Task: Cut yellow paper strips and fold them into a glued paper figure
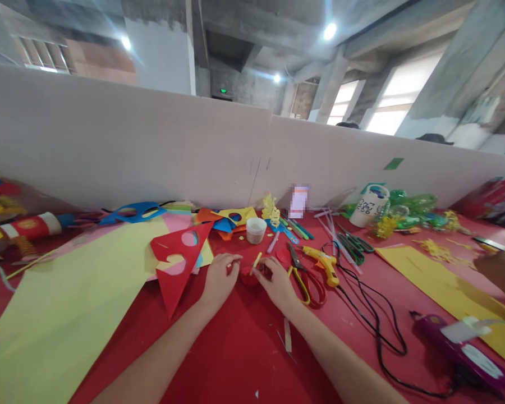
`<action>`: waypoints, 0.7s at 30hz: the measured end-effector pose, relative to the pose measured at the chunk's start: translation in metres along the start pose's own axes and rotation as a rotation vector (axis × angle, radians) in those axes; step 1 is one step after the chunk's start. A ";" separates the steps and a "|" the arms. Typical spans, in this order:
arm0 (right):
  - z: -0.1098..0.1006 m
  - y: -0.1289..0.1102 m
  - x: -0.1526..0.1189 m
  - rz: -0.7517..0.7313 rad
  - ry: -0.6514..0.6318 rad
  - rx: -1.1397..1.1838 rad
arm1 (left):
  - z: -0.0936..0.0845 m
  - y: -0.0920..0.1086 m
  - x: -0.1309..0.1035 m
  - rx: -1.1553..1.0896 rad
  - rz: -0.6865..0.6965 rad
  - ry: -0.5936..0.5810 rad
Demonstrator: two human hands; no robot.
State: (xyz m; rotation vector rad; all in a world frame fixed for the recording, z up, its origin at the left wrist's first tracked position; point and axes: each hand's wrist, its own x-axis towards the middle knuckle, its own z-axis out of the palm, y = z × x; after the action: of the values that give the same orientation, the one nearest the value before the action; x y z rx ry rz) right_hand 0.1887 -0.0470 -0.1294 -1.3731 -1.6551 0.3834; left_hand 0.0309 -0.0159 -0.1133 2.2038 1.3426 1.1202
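My right hand (274, 280) pinches a thin pale yellow strip (256, 262), which points up and away above a small round red piece (248, 275). To the left of that piece is my left hand (221, 276), its thumb and fingers curled close together; whatever is between them is too small to make out. Just beyond both hands stands a white paper cup (256, 230). A red paper cutout with holes (180, 258) lies left of my left hand. Scissors with red and yellow handles (305, 280) rest beside my right hand.
Large pale yellow sheets (76, 297) cover the left side. On the right are a yellow glue gun (324, 264) with a black cord, green scissors (356, 244), a white bottle (369, 206), yellow paper (450, 297) and a purple power strip (463, 350). Another person's hand (500, 272) shows far right.
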 end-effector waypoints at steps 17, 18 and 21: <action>-0.004 0.017 0.011 0.066 0.089 -0.113 | -0.164 -0.089 0.021 0.763 -0.522 -0.166; -0.005 0.018 0.009 0.075 0.095 -0.129 | -0.170 -0.094 0.019 0.758 -0.561 -0.214; -0.007 0.021 0.000 0.102 0.084 -0.147 | -0.181 -0.103 0.011 0.733 -0.584 -0.235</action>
State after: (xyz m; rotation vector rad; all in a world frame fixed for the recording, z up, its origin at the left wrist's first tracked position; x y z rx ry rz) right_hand 0.2070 -0.0422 -0.1413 -1.5665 -1.5741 0.2631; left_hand -0.1656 0.0240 -0.0566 2.0100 2.3148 0.1497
